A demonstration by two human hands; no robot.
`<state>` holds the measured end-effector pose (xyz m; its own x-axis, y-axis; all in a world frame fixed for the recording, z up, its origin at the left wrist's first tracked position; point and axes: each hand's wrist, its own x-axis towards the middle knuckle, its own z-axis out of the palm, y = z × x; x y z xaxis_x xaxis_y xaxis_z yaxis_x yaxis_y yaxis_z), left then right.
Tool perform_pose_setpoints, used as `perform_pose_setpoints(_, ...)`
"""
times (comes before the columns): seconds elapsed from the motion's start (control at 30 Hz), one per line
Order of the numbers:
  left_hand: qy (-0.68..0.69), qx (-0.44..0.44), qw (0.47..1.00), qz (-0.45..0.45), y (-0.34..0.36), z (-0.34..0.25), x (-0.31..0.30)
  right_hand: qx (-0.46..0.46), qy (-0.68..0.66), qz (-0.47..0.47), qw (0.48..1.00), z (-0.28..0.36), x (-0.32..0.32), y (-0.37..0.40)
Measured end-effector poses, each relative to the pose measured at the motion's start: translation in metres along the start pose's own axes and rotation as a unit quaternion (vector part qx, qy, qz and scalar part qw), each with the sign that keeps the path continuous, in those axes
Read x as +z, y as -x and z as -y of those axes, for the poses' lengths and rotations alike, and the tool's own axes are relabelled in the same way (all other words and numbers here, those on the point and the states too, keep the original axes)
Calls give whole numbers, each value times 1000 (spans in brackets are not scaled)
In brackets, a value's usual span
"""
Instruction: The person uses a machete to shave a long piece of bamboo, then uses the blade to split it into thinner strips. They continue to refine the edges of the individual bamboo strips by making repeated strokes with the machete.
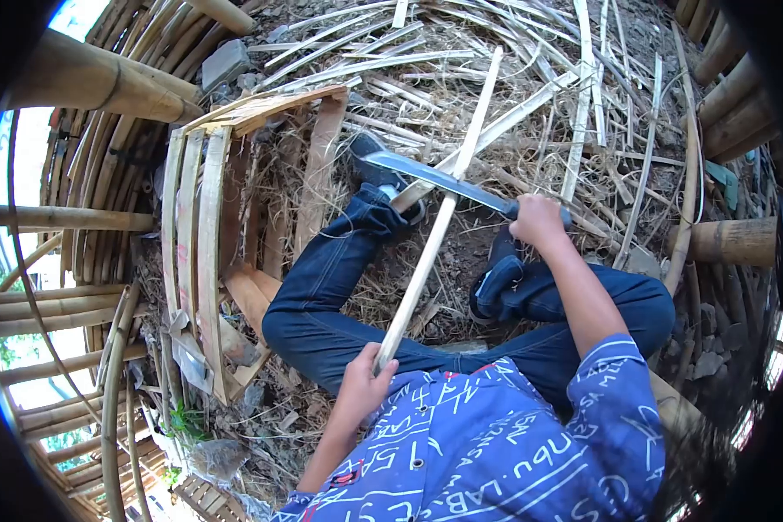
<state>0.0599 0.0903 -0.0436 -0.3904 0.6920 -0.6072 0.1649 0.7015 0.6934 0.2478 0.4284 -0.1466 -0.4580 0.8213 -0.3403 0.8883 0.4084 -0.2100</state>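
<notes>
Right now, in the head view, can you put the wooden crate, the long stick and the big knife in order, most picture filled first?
1. Wooden crate
2. Long stick
3. Big knife

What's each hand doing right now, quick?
Left hand: closed around the near end of a pale strip.
Right hand: closed on the handle of a long knife.
</notes>
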Motion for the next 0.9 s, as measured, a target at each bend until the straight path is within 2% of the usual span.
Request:
perform_pose_setpoints(0.07,16,-27,999,24,-2,-2,-7,14,1,1,1000,13,-6,9)
perform_pose_setpoints(0.1,18,15,1000,12,-8,7,-4,16,-41,6,999,16,-1,13)
perform_pose_setpoints(0.2,-36,15,999,9,-15,-15,-9,-27,-119,21,992,38,10,39)
perform_pose_setpoints(0.27,-40,24,999,6,-22,-5,-8,-76,-146,61,984,62,6,64)
perform_pose_setpoints(0.37,-69,30,997,5,-20,-15,-9,-171,-117,104,973,84,7,83)
perform_pose_setpoints(0.47,-114,13,993,-8,-16,-15,-11,-215,-65,108,969,82,7,72)
perform_pose_setpoints(0.53,-127,-6,992,-19,-6,-10,-15,-178,-28,84,980,71,8,51)
perform_pose_setpoints(0.63,-111,-7,994,-20,3,-13,-15,32,-41,48,997,35,5,3)
perform_pose_setpoints(0.7,-115,-6,993,-18,9,-13,-5,6,-16,2,1000,9,16,-13)
perform_pose_setpoints(0.77,-94,6,995,-28,5,-6,-8,-15,3,-25,1000,15,4,-11)
perform_pose_setpoints(0.9,-83,-3,996,-24,-1,-17,-22,-58,-18,-13,998,31,4,12)
